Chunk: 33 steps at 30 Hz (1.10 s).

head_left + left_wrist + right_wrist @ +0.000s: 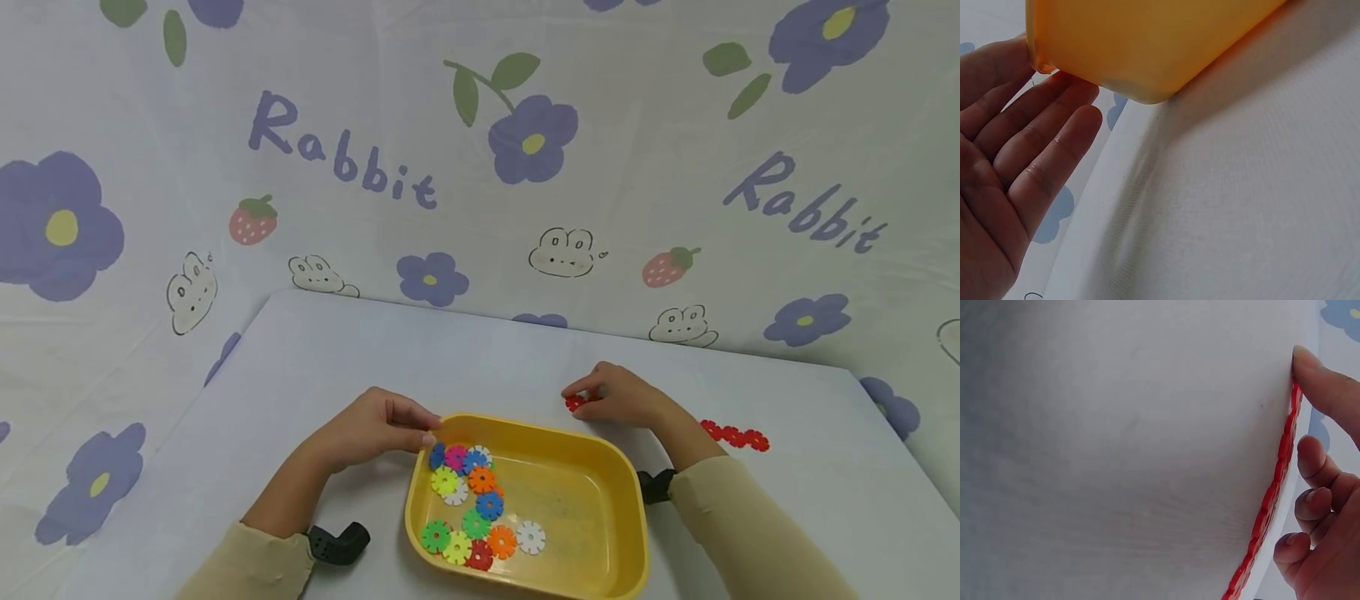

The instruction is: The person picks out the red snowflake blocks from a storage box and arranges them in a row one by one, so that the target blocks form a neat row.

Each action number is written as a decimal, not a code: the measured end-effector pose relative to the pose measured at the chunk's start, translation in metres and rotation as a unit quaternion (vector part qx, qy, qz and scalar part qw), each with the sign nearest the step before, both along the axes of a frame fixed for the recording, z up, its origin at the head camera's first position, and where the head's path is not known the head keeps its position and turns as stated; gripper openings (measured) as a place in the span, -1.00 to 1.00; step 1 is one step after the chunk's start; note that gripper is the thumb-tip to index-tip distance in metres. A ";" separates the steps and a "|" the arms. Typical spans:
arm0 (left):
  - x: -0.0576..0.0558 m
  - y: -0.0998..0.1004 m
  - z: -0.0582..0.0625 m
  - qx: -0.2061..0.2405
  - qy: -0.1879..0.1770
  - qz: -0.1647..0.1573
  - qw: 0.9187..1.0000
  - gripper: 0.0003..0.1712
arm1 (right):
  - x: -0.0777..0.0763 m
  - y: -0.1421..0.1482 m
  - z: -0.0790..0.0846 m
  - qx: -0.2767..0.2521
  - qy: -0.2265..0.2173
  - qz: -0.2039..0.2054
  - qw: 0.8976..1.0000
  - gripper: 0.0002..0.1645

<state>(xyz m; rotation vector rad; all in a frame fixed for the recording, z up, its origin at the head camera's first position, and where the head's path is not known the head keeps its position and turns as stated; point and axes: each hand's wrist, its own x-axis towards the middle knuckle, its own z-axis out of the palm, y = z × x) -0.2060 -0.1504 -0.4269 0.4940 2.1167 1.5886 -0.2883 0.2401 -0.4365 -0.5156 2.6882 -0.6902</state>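
Observation:
My left hand [371, 432] grips the far left corner of a yellow plastic tray [525, 429], its thumb at the rim; the left wrist view shows several fingers against the tray's outer side. Notched plastic snowflake discs in mixed colours, among them a blue disc [490, 505] and an orange disc [502, 542], lie at the tray's left. Beyond the tray, my right hand [622, 396] pinches a red snowflake disc [574, 403] between thumb and index finger. Red discs form a long row [1272, 487] on the table, partly hidden by this hand and forearm in the head view.
The row's other end [735, 435] shows right of my right forearm. The white table [420, 342] reaches back to a cloth backdrop [480, 208] printed with rabbits and flowers. Black wrist mounts [339, 543] stick out near the tray's left and right sides.

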 end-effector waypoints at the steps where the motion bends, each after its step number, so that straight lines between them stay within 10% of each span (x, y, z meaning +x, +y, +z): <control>1: 0.000 0.000 0.000 0.001 0.000 -0.001 1.000 -0.64 | 0.000 0.000 0.001 0.005 0.002 0.000 1.000 -0.66; 12: -0.003 -0.002 -0.004 -0.007 0.010 -0.010 1.000 -0.65 | 0.007 0.008 0.037 0.004 -0.008 -0.032 0.999 -0.61; 21: -0.003 -0.003 -0.002 -0.017 0.015 -0.007 1.000 -0.67 | 0.023 -0.026 0.106 -0.073 0.023 0.074 0.994 -0.72; 28: -0.003 -0.002 -0.001 -0.018 0.007 -0.001 1.000 -0.66 | 0.057 -0.095 0.095 -0.030 -0.072 0.230 0.970 -0.71; 33: -0.003 -0.002 -0.002 -0.020 0.007 -0.005 1.000 -0.66 | 0.083 -0.132 0.074 0.056 -0.131 0.267 0.953 -0.59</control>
